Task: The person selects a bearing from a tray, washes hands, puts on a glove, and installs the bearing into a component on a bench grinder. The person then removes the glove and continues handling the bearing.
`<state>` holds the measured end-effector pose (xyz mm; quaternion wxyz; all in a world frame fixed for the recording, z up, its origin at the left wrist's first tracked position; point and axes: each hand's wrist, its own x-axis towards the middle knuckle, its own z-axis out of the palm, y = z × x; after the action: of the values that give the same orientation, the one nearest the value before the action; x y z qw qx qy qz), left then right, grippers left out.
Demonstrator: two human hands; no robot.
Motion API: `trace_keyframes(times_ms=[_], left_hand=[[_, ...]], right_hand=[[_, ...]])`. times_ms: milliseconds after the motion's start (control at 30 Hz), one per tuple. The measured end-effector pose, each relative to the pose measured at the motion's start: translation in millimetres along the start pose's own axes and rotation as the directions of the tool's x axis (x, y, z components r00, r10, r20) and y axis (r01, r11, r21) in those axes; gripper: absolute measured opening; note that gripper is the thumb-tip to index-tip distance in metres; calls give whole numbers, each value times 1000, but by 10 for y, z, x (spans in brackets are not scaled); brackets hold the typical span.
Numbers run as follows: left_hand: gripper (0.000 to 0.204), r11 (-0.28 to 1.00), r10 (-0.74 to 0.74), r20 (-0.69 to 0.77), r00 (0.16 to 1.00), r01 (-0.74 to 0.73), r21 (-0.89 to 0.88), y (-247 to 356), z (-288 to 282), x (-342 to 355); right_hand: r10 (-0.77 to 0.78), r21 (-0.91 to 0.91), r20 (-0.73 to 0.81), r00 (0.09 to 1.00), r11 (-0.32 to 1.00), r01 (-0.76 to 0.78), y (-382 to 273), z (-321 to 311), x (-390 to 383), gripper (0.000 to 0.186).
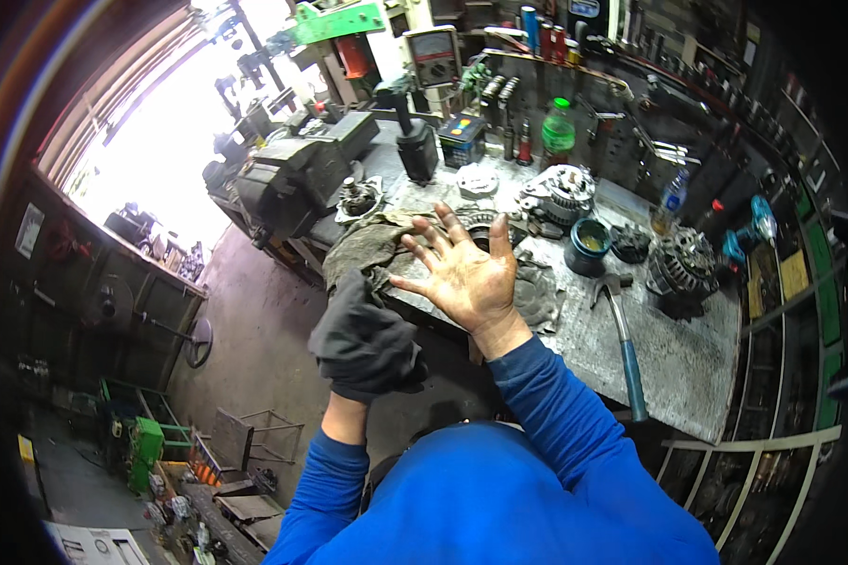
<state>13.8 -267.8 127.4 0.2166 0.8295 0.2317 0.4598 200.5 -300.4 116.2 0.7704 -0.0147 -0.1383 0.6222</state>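
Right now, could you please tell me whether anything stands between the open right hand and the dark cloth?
Nothing visible stands between the right hand and the dark cloth; the grey-green rag lies beyond them on the workbench.

Your right hand (pixel 468 278) is up in front of you, wide open, palm facing back at you and fingers fanned well apart. Thumb (pixel 501 243) sticks up on the right side, little finger (pixel 405 282) points off to the left. Palm and fingertips look pretty grubby tbh. Your right wrist (pixel 502 335) is bare, and the right forearm (pixel 561 400) slants up and left in its blue sleeve. Your left hand is completely covered, so I can't make out what those fingers are doing. Just the left wrist (pixel 346 419) shows, with the left forearm (pixel 328 476) angled up from the lower edge.
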Motion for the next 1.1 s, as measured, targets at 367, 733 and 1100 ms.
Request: trace_keyframes(times_ms=[367, 733, 1100], left_hand=[[36, 824, -509, 332, 794, 338, 455, -657, -49, -220], [37, 861, -286, 131, 949, 195, 469, -1851, -1063, -1664], [38, 818, -483, 181, 856, 368, 443, -2127, -1341, -1748]], right_hand=[[-131, -525, -196, 972, 851, 9, 1250, -264, 229, 95], [411, -928, 351, 842, 32, 371, 2321, -91, -208, 95], [496, -166, -649, 577, 648, -743, 3215, -638, 293, 92]])
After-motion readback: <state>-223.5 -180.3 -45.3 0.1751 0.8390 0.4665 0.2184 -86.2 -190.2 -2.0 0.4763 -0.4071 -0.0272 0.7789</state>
